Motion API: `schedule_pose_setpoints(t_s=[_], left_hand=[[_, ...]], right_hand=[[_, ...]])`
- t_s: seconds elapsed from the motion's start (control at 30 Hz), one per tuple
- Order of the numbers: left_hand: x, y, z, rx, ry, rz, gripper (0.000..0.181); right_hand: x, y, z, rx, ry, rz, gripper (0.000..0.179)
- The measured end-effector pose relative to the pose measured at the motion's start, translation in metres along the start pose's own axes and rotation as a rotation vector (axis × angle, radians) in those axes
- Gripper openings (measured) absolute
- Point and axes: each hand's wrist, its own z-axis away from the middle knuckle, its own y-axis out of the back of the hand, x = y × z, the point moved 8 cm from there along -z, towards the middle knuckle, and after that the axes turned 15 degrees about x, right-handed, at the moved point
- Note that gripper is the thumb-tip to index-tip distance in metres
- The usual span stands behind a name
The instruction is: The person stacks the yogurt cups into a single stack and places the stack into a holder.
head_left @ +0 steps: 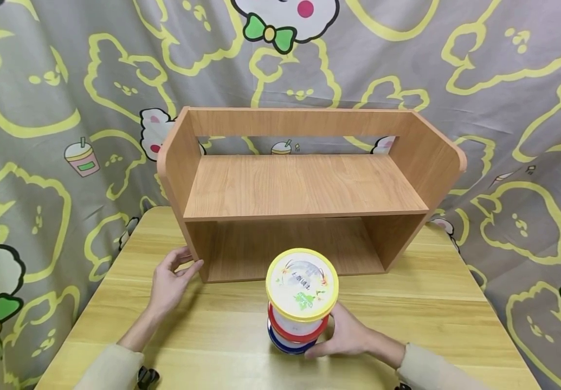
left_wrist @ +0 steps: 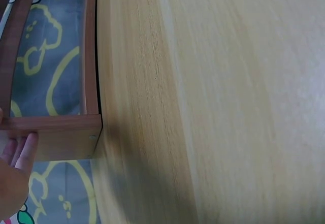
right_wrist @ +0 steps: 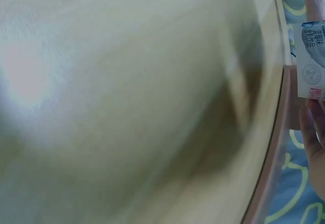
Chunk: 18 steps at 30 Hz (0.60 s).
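Note:
A two-tier wooden desktop shelf (head_left: pixel 304 187) stands on the table in the head view. My left hand (head_left: pixel 173 279) is at the lower front of its left side panel, the thumb on the front edge and the other fingers along the outer face. In the left wrist view the fingers (left_wrist: pixel 26 150) lie against that panel (left_wrist: pixel 66 137). In front of the shelf is a stack of round lidded tubs (head_left: pixel 302 284), with yellow, red and blue lids from top to bottom. My right hand (head_left: pixel 350 333) grips the stack low on its right side. A printed white tub (right_wrist: pixel 310 64) shows above the right fingertips in the right wrist view.
The light wooden table (head_left: pixel 221 346) extends in front of the shelf and to both sides. Close behind hangs a grey curtain (head_left: pixel 114 97) with yellow cartoon outlines. The shelf's lower compartment (head_left: pixel 241 244) faces forward, directly behind the tubs.

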Motion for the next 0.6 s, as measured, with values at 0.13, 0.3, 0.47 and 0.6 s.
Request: schedule_pose_setpoints(t_s=[0.13, 0.3, 0.47, 0.6], left_hand=[[0.000, -0.001, -0.001, 0.006, -0.003, 0.003, 0.037], [0.000, -0.001, 0.000, 0.014, -0.007, 0.004, 0.036], [-0.001, -0.001, 0.000, 0.016, -0.006, 0.013, 0.036], [0.000, 0.000, -0.001, 0.016, -0.010, 0.002, 0.037]], right_hand=[[-0.008, 0.011, -0.003, 0.025, -0.010, -0.017, 0.091], [-0.020, 0.025, -0.007, 0.046, -0.014, 0.000, 0.089], [-0.033, 0.040, -0.014, 0.079, 0.026, 0.030, 0.090], [-0.048, 0.052, -0.023, 0.109, 0.075, 0.012, 0.096]])
